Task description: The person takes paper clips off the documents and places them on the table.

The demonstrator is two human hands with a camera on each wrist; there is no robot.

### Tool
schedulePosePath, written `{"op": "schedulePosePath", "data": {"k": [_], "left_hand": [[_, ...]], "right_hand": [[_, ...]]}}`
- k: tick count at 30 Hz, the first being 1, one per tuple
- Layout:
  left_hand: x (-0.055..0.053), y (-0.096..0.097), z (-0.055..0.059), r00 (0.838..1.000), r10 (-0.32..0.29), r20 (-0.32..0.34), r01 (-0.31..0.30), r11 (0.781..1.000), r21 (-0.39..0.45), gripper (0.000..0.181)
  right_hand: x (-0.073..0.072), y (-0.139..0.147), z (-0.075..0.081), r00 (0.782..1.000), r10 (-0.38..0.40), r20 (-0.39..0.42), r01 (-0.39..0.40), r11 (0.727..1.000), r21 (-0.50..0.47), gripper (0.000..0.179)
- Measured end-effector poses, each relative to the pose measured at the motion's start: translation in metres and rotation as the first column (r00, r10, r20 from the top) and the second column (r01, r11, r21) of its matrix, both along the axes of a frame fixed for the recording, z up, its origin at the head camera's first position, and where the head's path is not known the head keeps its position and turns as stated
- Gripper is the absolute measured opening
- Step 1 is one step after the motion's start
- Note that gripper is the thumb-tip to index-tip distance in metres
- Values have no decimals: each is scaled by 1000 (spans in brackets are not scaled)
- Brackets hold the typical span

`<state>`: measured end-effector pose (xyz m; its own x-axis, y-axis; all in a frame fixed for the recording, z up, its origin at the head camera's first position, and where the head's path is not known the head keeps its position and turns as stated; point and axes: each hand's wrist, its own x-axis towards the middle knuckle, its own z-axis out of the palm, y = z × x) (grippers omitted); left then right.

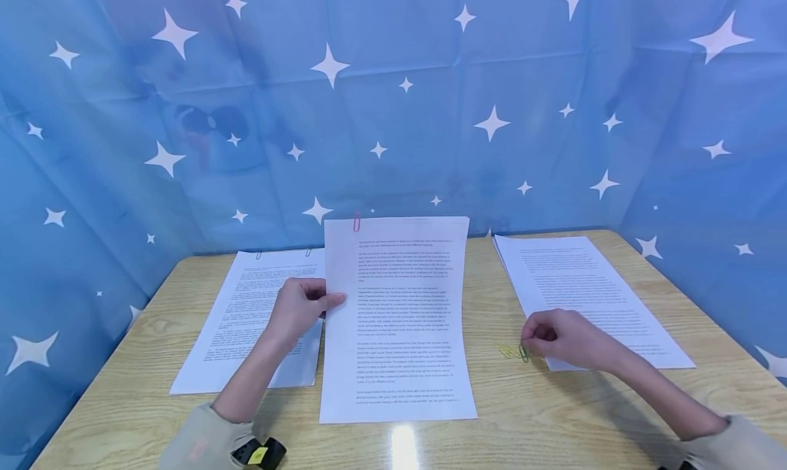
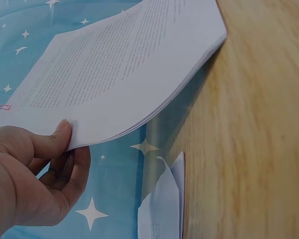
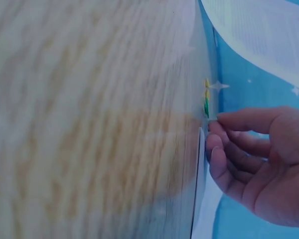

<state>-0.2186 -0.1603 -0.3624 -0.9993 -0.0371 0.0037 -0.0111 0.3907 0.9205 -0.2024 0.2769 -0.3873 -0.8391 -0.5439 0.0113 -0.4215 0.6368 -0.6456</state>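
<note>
My left hand pinches the left edge of a stack of printed pages, thumb on the front and fingers behind. A pink paper clip sits on the stack's top edge, near its left corner. Raised off the table, the stack bends in the left wrist view. My right hand is low over the table on the right, its fingers curled. At its fingertips is a green paper clip; whether they grip it I cannot tell. Several yellow paper clips lie just beyond the green one.
Another printed stack lies at the left with two clips on its top edge. A third stack lies at the right, partly under my right hand. The wooden table backs onto a blue star-patterned curtain.
</note>
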Motion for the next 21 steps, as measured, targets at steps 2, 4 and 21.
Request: {"op": "schedulePosePath", "data": {"k": [2, 4, 21], "left_hand": [[0, 0, 0, 1000, 0, 0, 0, 1000, -3, 18], [0, 0, 0, 1000, -1, -3, 1, 1000, -3, 18], [0, 2, -4, 1000, 5, 3, -5, 1000, -28, 18]], "right_hand": [[1, 0, 2, 1000, -6, -11, 6, 1000, 1, 5], [1, 0, 4, 999, -13, -29, 13, 1000, 3, 5], [-10, -14, 24, 984, -114, -135, 101, 990, -103, 6]]}}
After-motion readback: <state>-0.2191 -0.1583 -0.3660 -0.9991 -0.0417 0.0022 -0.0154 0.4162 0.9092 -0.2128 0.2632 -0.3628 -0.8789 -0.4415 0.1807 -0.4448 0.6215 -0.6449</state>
